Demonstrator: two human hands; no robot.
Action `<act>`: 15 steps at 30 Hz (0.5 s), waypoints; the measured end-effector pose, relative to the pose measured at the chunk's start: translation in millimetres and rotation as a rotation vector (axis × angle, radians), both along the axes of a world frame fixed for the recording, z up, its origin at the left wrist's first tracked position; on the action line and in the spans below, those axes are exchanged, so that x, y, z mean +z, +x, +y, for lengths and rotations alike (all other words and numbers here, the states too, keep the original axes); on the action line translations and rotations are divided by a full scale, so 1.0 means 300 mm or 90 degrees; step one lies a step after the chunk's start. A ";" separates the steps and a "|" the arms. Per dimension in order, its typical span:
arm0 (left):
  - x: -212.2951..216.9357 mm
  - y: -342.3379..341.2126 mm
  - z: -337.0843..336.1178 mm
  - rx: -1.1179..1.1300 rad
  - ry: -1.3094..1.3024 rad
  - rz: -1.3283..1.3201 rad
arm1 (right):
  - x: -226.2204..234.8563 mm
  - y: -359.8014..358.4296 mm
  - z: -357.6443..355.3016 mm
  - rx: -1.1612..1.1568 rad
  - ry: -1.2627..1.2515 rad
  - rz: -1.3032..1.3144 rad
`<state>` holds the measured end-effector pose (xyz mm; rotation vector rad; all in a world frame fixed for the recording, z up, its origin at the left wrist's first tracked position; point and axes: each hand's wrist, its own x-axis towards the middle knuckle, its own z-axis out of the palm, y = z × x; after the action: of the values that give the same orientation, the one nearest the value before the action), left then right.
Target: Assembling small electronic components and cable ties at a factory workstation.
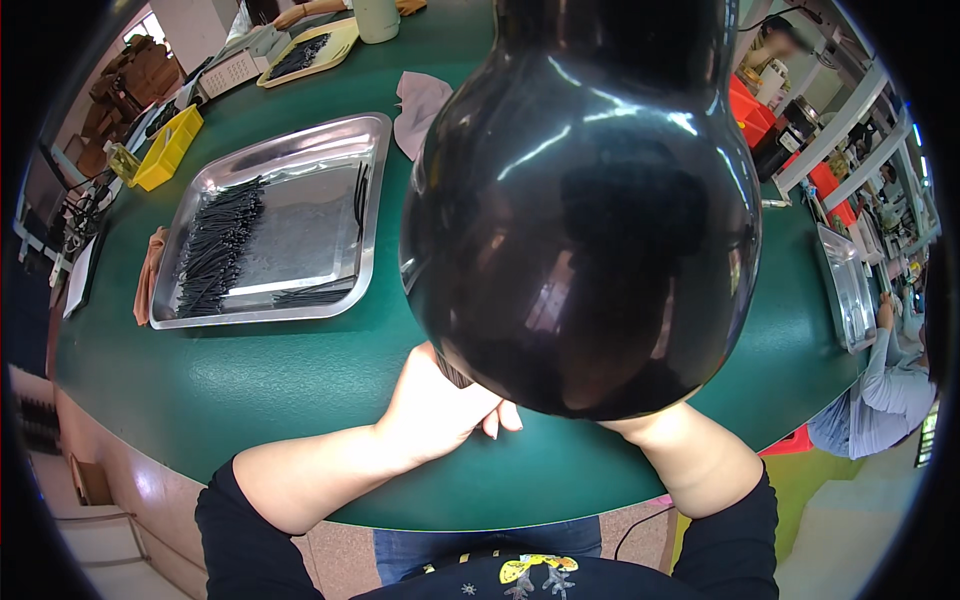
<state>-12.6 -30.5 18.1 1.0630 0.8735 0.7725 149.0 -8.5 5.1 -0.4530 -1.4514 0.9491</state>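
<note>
A large glossy black lamp shade (590, 230) hangs in front of me and covers the middle of the view. At its lower left edge my left hand (440, 405) is closed, its fingers curled. A small part of a bundle of thin dark strands (452, 371) shows in its grip; the shade hides the rest. Only the wrist and heel of my right hand (650, 424) come out under the shade, so its fingers and anything in them are hidden. To the left lies a metal tray (300, 255) with many short black cables (220, 240) piled along its left side.
A brown cloth (151, 275) lies beside the tray, a yellow bin (170, 150) beyond it. Farther back are a cream tray (335, 42) of black pieces and a pale green container (376, 20). Another person (885, 385) sits at the right near a second metal tray (846, 290).
</note>
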 end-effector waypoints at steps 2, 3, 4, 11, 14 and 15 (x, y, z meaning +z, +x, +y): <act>0.004 -0.008 -0.001 -0.019 0.002 0.004 | -0.006 -0.002 0.000 0.014 -0.023 0.013; 0.014 -0.011 -0.002 -0.028 -0.001 -0.004 | -0.008 -0.002 -0.001 0.028 -0.046 0.026; 0.020 -0.010 -0.001 -0.039 -0.003 -0.013 | -0.009 0.002 0.000 0.041 -0.068 0.038; 0.028 -0.004 -0.021 0.003 -0.036 -0.122 | -0.015 0.045 0.008 0.140 -0.226 0.130; 0.028 -0.007 -0.017 -0.023 -0.034 -0.148 | -0.018 0.076 0.012 0.167 -0.272 0.155; 0.026 -0.006 -0.016 -0.026 -0.035 -0.126 | -0.023 0.077 0.013 0.174 -0.277 0.151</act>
<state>-14.5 -35.2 26.0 0.9356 0.6991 0.7997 172.1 -4.5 -1.7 -0.4452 -1.1062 1.4982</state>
